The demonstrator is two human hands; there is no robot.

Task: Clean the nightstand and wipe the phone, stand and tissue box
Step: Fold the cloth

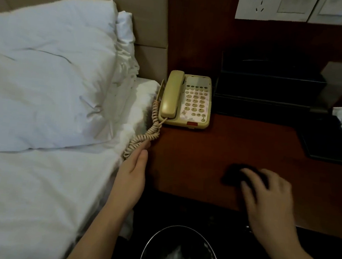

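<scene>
The worktop (215, 154) is a reddish-brown nightstand top beside the bed (37, 179). The phone (186, 99) sits at its back left corner, handset in the cradle, with its coiled cord (144, 136) trailing down over the left edge toward the mattress. Just right of the phone, against the back, stands the dark tissue box (270, 76) on a low dark base. A black tray (330, 141) lies at the right edge, with something white just above it, too cropped to make out.

The left hand (130, 179) rests at the left edge of the worktop, fingers straight and together, its fingertips touching the lower coils of the cord; it grips nothing. The right hand (267, 195) lies on the front part of the worktop, well apart from the left, fingers spread over a dark cloth (234, 174) and pressing it flat against the wood. This hand is blurred.

A white pillow (46, 77) lies on the bed against the padded headboard (150, 24). Below the front edge of the worktop stands a round bin (180, 252) with crumpled white material inside. Wall sockets (280, 6) are at the top right.
</scene>
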